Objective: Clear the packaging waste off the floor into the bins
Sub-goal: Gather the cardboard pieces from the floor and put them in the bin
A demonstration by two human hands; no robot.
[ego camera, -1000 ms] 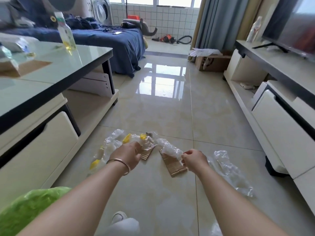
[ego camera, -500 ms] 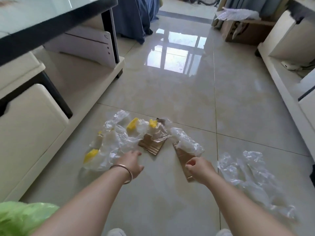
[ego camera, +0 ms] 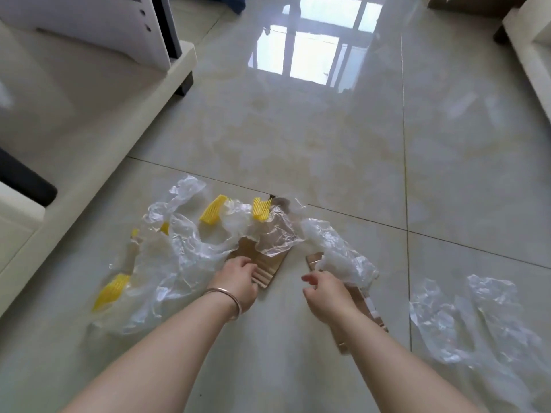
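Note:
Packaging waste lies on the glossy tiled floor: crumpled clear plastic (ego camera: 179,263), yellow foam nets (ego camera: 213,210), and two brown cardboard pieces. My left hand (ego camera: 238,278), with a bangle on its wrist, rests its fingertips on the left cardboard piece (ego camera: 268,265). My right hand (ego camera: 325,289) hovers low over the long cardboard strip (ego camera: 369,311), thumb out to the left, its fingers curled down and hidden beside a clear bag (ego camera: 343,257). Another clear plastic sheet (ego camera: 465,317) lies apart at the right.
The cream base of the coffee table (ego camera: 89,144) runs along the left, with one dark foot (ego camera: 185,84). A white TV cabinet corner (ego camera: 533,40) stands at the upper right. Open floor with window glare stretches ahead.
The view has tipped down and closer to the floor. My left hand has shifted right from the plastic onto the cardboard piece. My right hand's thumb has come away from its fist.

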